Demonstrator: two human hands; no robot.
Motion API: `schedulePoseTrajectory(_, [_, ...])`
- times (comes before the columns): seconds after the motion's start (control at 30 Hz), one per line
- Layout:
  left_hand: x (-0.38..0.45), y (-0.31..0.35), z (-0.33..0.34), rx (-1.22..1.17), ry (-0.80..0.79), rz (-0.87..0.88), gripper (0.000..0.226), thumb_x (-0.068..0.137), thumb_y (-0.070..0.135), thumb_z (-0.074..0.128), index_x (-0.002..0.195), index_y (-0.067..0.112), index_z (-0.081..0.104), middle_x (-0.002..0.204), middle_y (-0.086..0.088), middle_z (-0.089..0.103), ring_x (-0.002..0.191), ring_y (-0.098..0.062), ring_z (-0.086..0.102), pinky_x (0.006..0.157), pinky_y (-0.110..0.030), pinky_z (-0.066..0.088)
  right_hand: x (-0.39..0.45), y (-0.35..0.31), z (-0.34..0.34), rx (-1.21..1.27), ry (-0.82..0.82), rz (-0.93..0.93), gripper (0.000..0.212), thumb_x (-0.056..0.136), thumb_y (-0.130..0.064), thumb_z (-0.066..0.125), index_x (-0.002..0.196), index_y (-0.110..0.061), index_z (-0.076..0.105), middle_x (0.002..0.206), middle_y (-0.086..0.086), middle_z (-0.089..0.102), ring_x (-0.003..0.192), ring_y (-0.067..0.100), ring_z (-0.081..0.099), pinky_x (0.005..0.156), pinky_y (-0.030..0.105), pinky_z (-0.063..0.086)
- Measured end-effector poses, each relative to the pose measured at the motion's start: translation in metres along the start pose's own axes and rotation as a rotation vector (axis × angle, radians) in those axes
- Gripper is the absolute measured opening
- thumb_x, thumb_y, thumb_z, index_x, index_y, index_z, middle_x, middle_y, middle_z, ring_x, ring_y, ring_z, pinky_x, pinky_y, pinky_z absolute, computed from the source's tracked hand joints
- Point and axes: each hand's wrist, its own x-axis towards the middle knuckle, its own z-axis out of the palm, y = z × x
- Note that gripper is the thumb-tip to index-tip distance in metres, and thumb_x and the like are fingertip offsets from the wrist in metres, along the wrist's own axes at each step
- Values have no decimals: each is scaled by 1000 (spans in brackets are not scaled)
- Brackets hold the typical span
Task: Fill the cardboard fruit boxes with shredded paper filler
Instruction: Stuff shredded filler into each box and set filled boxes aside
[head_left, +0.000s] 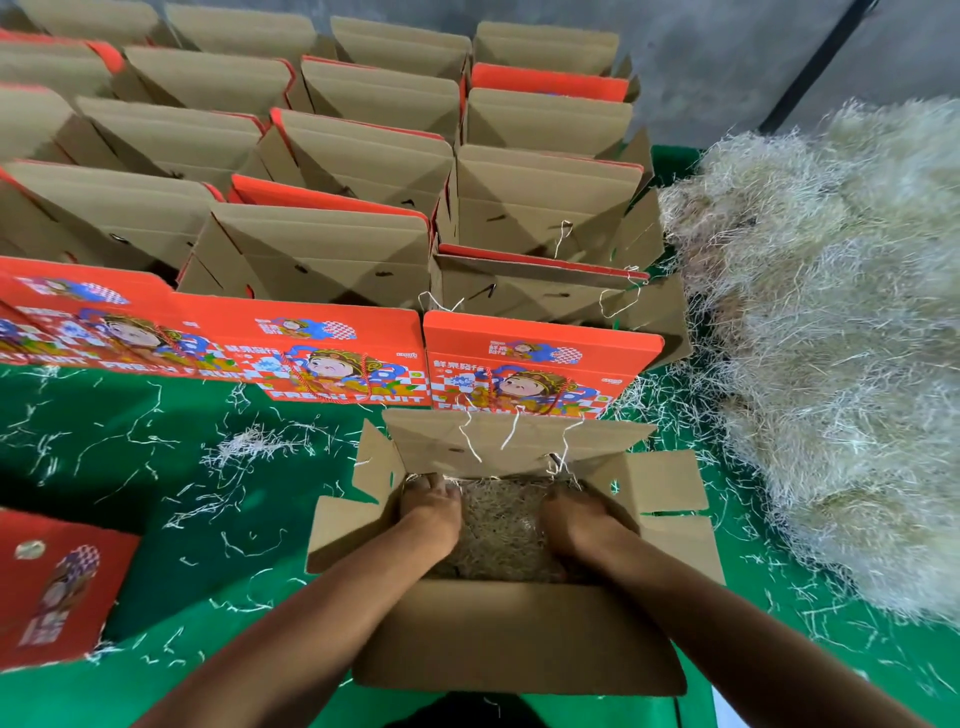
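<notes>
Shredded paper filler (501, 525) is seen packed into the open cardboard box (519, 634) sitting near the bottom middle of the head view, flaps folded outward on all sides. Both hands are sunk into that box. The left hand (431, 512) is laid palm-down on the filler at the left side, fingers pointed toward the far wall and partly buried in the strands, so their exact spread can't really be told. The right hand (576, 517) is pressed down on the right side of the filler, fingers bent downward into it (tips hidden in the shreds). The hands are kept apart, with a strip of filler showing between them.

A big loose heap of filler (841, 338) is piled along the right side, just beside the boxes. Rows of open fruit boxes (322, 244) are lined up from the middle to the far left, brown insides showing, with orange printed fronts (530, 364) facing near (cartoon figure and "FRESH FRUIT" lettering can be read). A flat orange box piece (57, 587) is lying at the near left. Stray white strands (249, 447) are scattered all over the green surface (156, 519).
</notes>
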Motion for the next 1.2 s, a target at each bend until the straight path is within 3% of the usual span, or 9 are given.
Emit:
schedulePoseTrajectory(0.17, [0,-7,-7,144,-20,35,63,97,24,52,154,18,26,163,-8,16,148,-31,17,118,-44,16,-1,-1,-2,-56,-15,-13,57,76,-23,80,129,-11,63,139,15,56,130,31,53,104,38,43])
schedulePoseTrajectory(0.3, [-11,1,-18,125,53,65,52,87,19,67,137,14,53,144,-11,47,133,-33,43,102,-45,38,-7,-1,-6,35,123,-96,30,89,-6,60,118,-11,68,121,14,66,115,33,63,90,38,51])
schedulePoseTrajectory(0.47, [-17,-5,-11,80,-211,146,35,96,8,49,129,0,56,137,-16,54,120,-31,56,99,-41,47,-13,-15,-7,139,-310,-214,31,90,-17,62,116,-3,69,118,17,68,99,29,66,84,39,53])
schedulePoseTrajectory(0.6, [-17,-5,-7,18,-225,139,39,100,7,39,137,-2,49,146,-16,47,130,-30,49,101,-38,43,-12,-13,-4,276,-371,-155,31,87,-23,59,110,-5,71,110,13,71,84,27,66,69,33,50])
schedulePoseTrajectory(0.73, [-21,1,-11,-36,-215,149,33,95,5,47,125,-4,57,132,-19,57,119,-31,58,95,-40,47,-3,-24,-8,310,-453,-100,35,91,-17,59,122,-2,67,123,17,67,88,26,64,74,35,52])
schedulePoseTrajectory(0.9, [-18,17,-11,-269,-241,264,32,98,14,51,127,2,59,121,-13,62,100,-27,59,85,-38,49,-2,-24,-6,448,-404,-197,39,98,-13,49,136,-9,59,137,12,58,121,30,58,99,36,46])
schedulePoseTrajectory(1.0, [-9,22,1,-359,-314,221,41,102,29,45,139,13,54,137,-9,56,119,-27,56,104,-38,44,0,-28,5,433,-392,-202,40,98,-13,50,137,-11,56,137,12,58,121,30,58,101,41,48])
schedulePoseTrajectory(1.1, [-8,20,-3,-355,-315,191,39,99,23,50,133,5,56,133,-15,58,117,-32,57,102,-37,45,4,-30,2,393,-304,-190,35,95,-19,55,128,-10,63,129,15,64,114,31,62,95,40,51])
schedulePoseTrajectory(1.2, [-5,16,-16,-497,-79,130,31,94,19,54,121,8,63,122,-13,64,109,-31,62,90,-35,51,12,-33,-14,382,-34,-150,37,93,-28,59,126,-12,65,130,14,64,118,29,62,95,35,50])
